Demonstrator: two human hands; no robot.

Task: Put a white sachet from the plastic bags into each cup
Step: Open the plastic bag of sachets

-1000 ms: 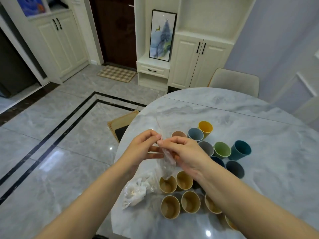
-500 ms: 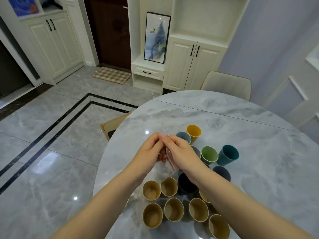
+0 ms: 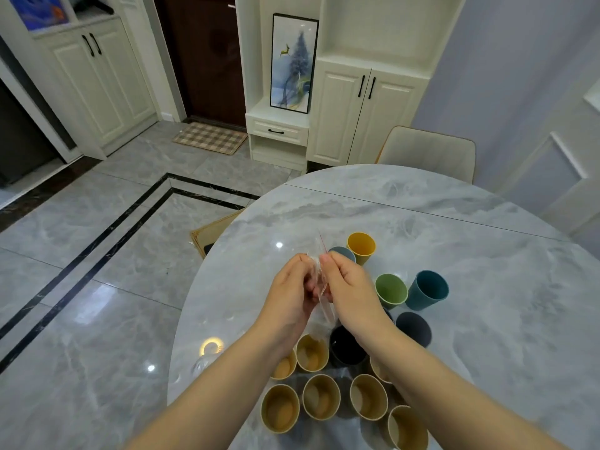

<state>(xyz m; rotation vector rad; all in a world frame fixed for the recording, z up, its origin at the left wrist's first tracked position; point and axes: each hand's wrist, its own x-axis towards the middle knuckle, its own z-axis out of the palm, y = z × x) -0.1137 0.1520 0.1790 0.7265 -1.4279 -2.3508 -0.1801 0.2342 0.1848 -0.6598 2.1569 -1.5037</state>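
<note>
- Pinching the top of a clear plastic bag (image 3: 321,287), the left hand (image 3: 290,293) and right hand (image 3: 349,292) meet above the bench (image 3: 487,319), fingertips pressed together at the bag's mouth; the film hangs down between the palms.
- Both hands are closed on the bag, each gripping one side of its opening, apparently to pull it apart.
- Judging by its look, the bag is thin, light and limp; it should crumple and slip easily, so the best hold is at the two lips of the mouth, near the thin red line (image 3: 322,243) along its top edge.
- Any white sachet inside cannot be made out; it would be small and light, best taken between thumb and forefinger.
- Tan cups (image 3: 321,397) stand in a cluster below the wrists, with a black cup (image 3: 345,347) among them and a green cup (image 3: 391,290), teal cup (image 3: 427,290), yellow cup (image 3: 361,248) and dark grey cup (image 3: 414,329) further out.
- Pale shapes show in a few tan cups, though I cannot tell whether they are sachets or reflections.
- Compared with a second ago, the hands have drawn closer together and risen, the bag is more upright, and the second bag lying on the bench at the left is no longer in view.
</note>
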